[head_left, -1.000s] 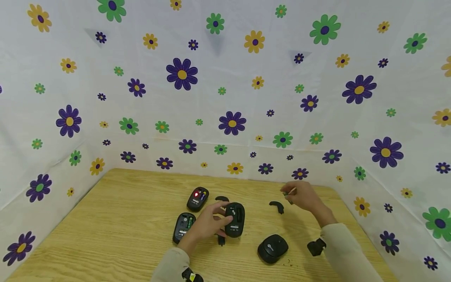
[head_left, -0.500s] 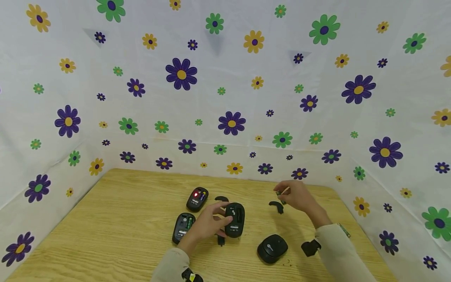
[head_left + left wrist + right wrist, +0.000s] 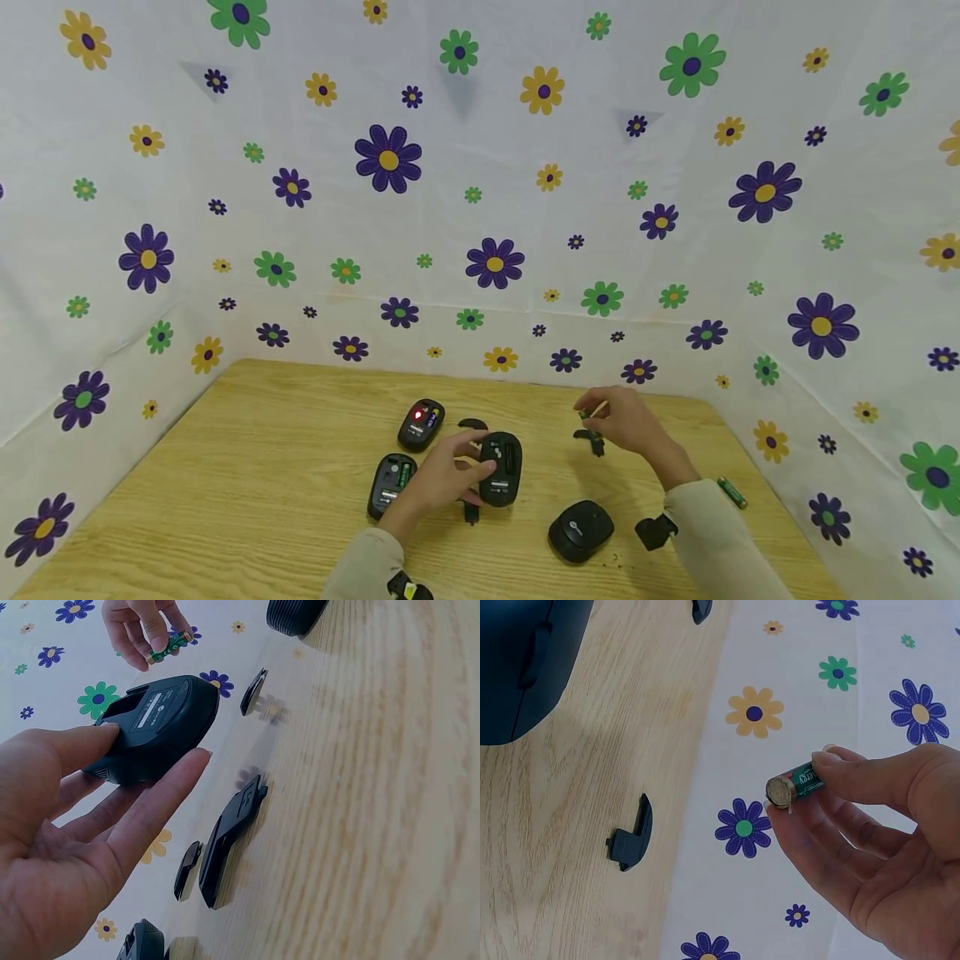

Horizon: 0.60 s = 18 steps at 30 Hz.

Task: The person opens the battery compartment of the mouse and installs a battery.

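Note:
My left hand (image 3: 447, 477) grips a black computer mouse (image 3: 501, 469), underside turned up with its battery slot exposed. In the left wrist view the thumb lies on the label side of that mouse (image 3: 161, 724) and the fingers support it from below. My right hand (image 3: 626, 421) pinches a small green battery (image 3: 795, 786) between thumb and fingertips, held in the air at the right. Below it on the table lies a curved black battery cover (image 3: 596, 443). Partly behind the left hand is another dark cover (image 3: 229, 844).
Two overturned mice lie at the left, one with a red light (image 3: 422, 423), the other with a green battery in it (image 3: 389, 486). An upright black mouse (image 3: 581, 531) stands front right. A loose green battery (image 3: 732, 492) lies by the right sleeve. Flowered cloth (image 3: 480, 192) walls the table.
My right hand has moved left with the battery in it, over the curved cover. The loose battery beside the right sleeve has come into view. My left hand and its mouse have stayed put.

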{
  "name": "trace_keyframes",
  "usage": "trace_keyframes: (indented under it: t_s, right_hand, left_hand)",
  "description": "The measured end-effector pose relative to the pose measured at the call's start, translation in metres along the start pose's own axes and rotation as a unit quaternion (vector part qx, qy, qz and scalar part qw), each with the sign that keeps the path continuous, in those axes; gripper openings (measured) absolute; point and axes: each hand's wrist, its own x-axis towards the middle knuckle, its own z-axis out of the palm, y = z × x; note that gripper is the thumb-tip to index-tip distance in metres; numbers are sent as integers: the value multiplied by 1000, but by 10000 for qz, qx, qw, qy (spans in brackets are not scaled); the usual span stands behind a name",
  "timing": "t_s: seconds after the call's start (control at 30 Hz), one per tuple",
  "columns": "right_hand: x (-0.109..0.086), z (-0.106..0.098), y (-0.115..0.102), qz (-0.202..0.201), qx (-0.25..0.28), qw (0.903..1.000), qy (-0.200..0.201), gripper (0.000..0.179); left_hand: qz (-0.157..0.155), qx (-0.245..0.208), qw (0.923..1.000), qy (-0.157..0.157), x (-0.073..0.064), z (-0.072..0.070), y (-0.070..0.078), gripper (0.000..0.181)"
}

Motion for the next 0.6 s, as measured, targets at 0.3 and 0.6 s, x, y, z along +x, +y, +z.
trace_keyframes:
  t_s: [0.3, 0.6]
  right_hand:
    - [1, 1, -5, -5, 3, 10000, -59, 16]
    - [2, 3, -8, 58, 18, 9999, -99, 16]
  left_hand:
    - [-58, -42, 10000, -29, -1, 0, 2, 56]
    - [-88, -47, 9999, -23, 0, 1, 1, 55]
